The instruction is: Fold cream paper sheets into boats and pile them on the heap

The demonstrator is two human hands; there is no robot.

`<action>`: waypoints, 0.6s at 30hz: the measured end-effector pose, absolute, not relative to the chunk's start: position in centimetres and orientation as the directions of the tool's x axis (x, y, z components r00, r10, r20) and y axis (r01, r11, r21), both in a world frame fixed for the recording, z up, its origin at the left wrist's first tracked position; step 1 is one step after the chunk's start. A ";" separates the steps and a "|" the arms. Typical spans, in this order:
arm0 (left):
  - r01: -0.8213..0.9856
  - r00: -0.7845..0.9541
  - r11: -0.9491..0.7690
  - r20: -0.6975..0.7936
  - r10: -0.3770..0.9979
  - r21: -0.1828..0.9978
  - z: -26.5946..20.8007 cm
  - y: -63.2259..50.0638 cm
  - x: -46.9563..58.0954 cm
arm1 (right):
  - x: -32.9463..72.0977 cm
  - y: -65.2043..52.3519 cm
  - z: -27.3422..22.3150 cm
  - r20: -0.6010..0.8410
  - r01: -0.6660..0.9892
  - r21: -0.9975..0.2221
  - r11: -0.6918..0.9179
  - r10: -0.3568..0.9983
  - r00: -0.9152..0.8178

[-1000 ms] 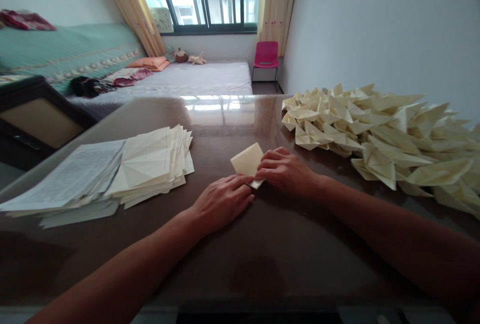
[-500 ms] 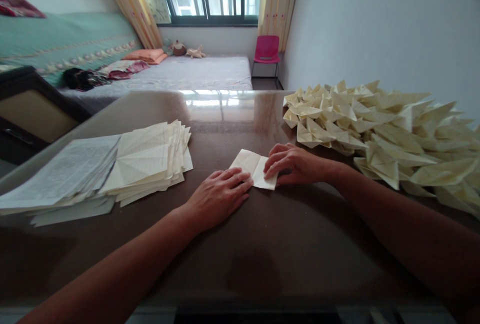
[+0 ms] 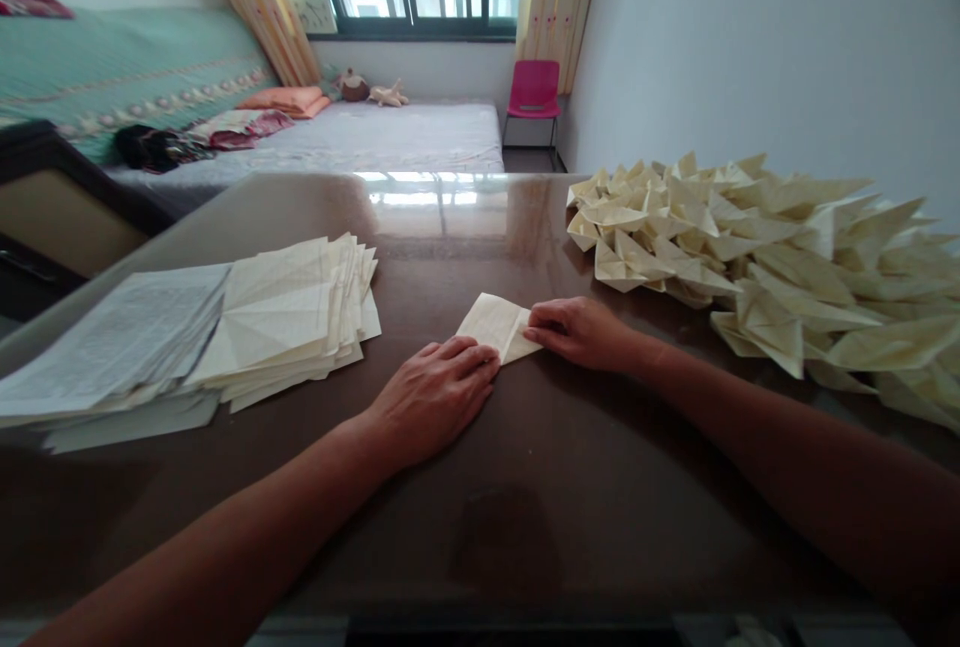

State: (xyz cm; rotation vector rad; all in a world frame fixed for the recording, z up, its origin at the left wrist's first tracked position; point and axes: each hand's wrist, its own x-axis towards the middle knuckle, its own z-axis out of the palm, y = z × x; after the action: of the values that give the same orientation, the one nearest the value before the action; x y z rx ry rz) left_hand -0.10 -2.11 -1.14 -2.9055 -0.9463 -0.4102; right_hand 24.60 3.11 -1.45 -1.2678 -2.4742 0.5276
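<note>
A small cream folded paper [image 3: 488,319] lies on the brown table between my hands, with a crease running down it. My left hand [image 3: 441,389] rests flat, its fingertips pressing on the paper's near left edge. My right hand [image 3: 577,330] is closed at the right side, thumb and fingers pinching a flap of the paper beside the crease. The fingers cover part of that flap. Left of my hands is a stack of creased cream sheets [image 3: 281,312], overlapping a stack of printed grey-white sheets [image 3: 127,327].
A large heap of folded cream paper pieces [image 3: 757,257] covers the table's right side along the wall. Beyond the glossy tabletop [image 3: 450,257] stand a bed [image 3: 412,135] and a pink chair [image 3: 535,92]. A dark cabinet [image 3: 60,217] is at the far left.
My right fingers have closed into a pinch, and the paper's right part is now folded over toward the crease. My left hand stays in nearly the same place.
</note>
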 end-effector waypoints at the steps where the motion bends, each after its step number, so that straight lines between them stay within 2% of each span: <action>1: 0.587 0.774 -0.809 0.266 0.574 0.035 -1.1 -2.1 -0.1 | 24.5 3.1 -1.5 0.107 0.723 -0.448 0.526 0.835 -0.541; 10: 0.605 0.760 -0.792 0.237 0.605 0.085 -0.9 -2.3 0.3 | 23.6 2.7 -1.8 0.134 0.843 -0.288 0.454 0.891 -0.434; 14: 0.650 0.735 -0.757 0.201 0.647 0.062 -0.9 -2.3 0.5 | 23.5 2.8 -1.8 0.124 0.854 -0.262 0.450 0.893 -0.432; 18: 0.643 0.747 -0.765 0.202 0.633 0.018 -1.0 -2.3 0.6 | 23.5 2.8 -1.7 0.115 0.857 -0.256 0.447 0.895 -0.432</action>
State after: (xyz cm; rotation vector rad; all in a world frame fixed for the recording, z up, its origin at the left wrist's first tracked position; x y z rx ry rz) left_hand 0.60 -2.28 -1.01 -2.8866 -1.0553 -0.3040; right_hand 23.50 2.80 -1.72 -1.5216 -2.4651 0.2332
